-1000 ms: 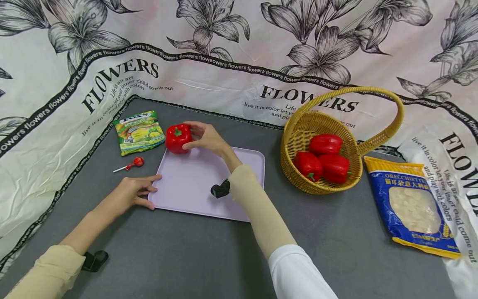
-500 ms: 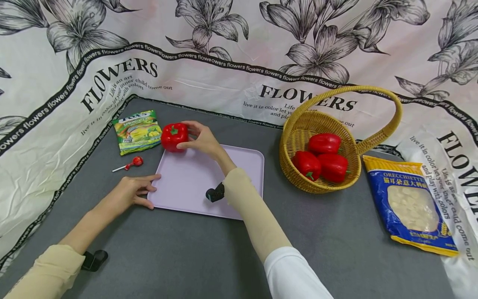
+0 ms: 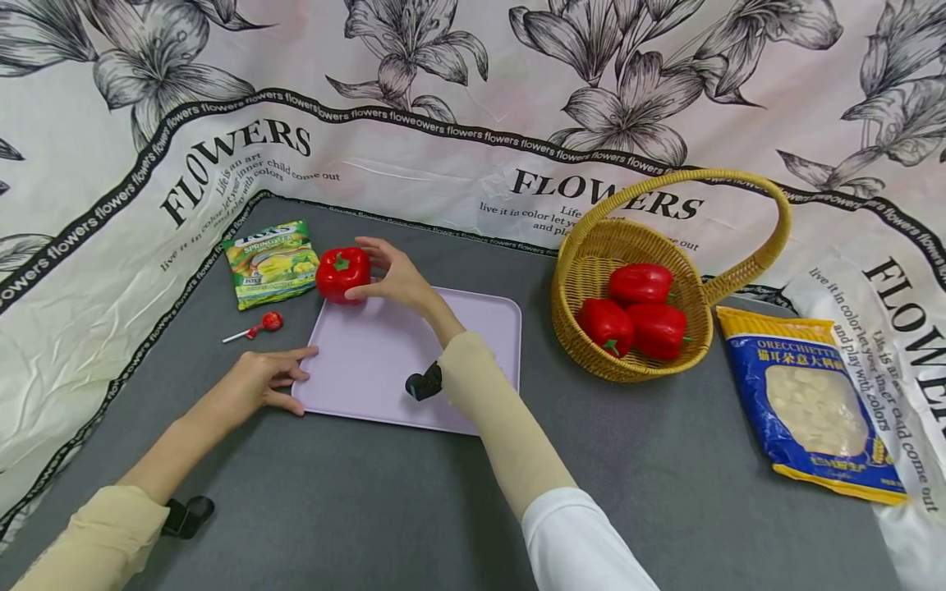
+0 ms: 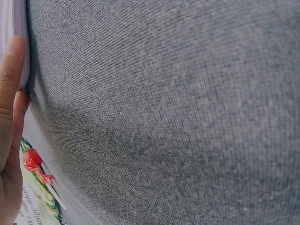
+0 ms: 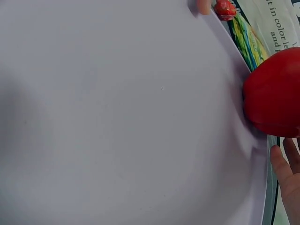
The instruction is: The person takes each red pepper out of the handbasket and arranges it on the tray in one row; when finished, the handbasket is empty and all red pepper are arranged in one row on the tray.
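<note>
A lilac rectangular tray (image 3: 414,361) lies flat in the middle. My left hand (image 3: 259,379) is at its left end, fingers extended and fingertips on the rim; in the left wrist view a finger (image 4: 10,70) lies along that edge. My right hand (image 3: 395,279) holds a glossy red bell pepper (image 3: 342,275) at the tray's far left corner, thumb in front and fingers behind. In the right wrist view the pepper (image 5: 274,93) overlaps the tray's edge, with some fingers (image 5: 280,164) just beside it.
Left of the tray lie a green and yellow soup packet (image 3: 272,267) and a red lollipop (image 3: 262,324). A wicker basket (image 3: 569,328) with a tall handle holds several red peppers (image 3: 658,331). A blue and yellow pasta bag (image 3: 813,406) lies far right. Floral cloth (image 3: 414,189) rises behind.
My right hand and the red bell pepper have shifted slightly left, mostly in the first half second. My left hand has stayed at the tray's edge.
</note>
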`<state>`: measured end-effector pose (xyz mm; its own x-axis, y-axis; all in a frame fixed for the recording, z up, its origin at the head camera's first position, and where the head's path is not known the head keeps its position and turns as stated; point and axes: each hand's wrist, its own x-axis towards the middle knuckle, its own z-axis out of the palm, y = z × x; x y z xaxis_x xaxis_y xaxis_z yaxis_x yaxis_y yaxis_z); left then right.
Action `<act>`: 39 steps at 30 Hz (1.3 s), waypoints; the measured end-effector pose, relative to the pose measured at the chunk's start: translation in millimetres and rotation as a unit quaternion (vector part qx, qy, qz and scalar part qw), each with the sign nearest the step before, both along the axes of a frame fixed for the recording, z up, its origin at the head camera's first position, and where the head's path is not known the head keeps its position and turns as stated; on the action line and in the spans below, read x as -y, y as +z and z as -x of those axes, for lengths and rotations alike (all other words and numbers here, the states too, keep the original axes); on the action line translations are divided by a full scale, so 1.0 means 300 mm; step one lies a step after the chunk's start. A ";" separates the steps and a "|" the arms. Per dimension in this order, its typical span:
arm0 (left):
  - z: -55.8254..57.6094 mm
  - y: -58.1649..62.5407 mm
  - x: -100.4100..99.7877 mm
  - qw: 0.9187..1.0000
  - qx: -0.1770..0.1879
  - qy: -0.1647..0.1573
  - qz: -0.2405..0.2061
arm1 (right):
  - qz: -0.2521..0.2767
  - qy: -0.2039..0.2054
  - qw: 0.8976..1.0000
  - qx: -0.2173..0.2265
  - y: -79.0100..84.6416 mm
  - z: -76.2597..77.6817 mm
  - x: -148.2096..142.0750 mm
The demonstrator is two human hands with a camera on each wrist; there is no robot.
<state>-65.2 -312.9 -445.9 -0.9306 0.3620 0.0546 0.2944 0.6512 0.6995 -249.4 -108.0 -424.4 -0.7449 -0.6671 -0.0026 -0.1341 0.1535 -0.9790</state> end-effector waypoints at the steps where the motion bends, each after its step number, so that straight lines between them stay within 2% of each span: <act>1: 0.002 0.000 -0.002 1.000 0.000 -0.001 0.002 | -0.001 -0.001 1.000 0.000 0.000 0.001 -0.003; 8: 0.014 -0.001 -0.020 1.000 -0.011 -0.013 0.000 | 0.003 -0.002 1.000 0.004 0.008 0.001 -0.035; 16: 0.018 -0.009 -0.021 1.000 -0.006 -0.008 0.012 | -0.007 -0.002 1.000 0.017 0.023 0.001 -0.111; 23: 0.014 -0.004 -0.017 1.000 -0.017 -0.010 0.019 | 0.024 -0.018 0.998 0.049 0.045 0.001 -0.166; 27: 0.010 -0.002 -0.017 0.999 -0.029 -0.011 0.018 | 0.054 -0.034 0.996 0.065 0.068 -0.017 -0.193; 30: 0.006 -0.001 -0.017 0.999 -0.040 -0.014 0.015 | 0.069 -0.036 0.995 0.058 0.088 -0.036 -0.223; 39: -0.005 -0.001 -0.016 0.998 -0.054 -0.014 0.011 | 0.066 -0.029 0.997 0.035 0.140 -0.097 -0.365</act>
<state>-63.7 -308.2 -446.1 -0.9089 0.3907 0.1460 0.3862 0.6559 0.6486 -220.3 1.4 -382.4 -0.7835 -0.6207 0.0290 -0.0592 0.0281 -0.9979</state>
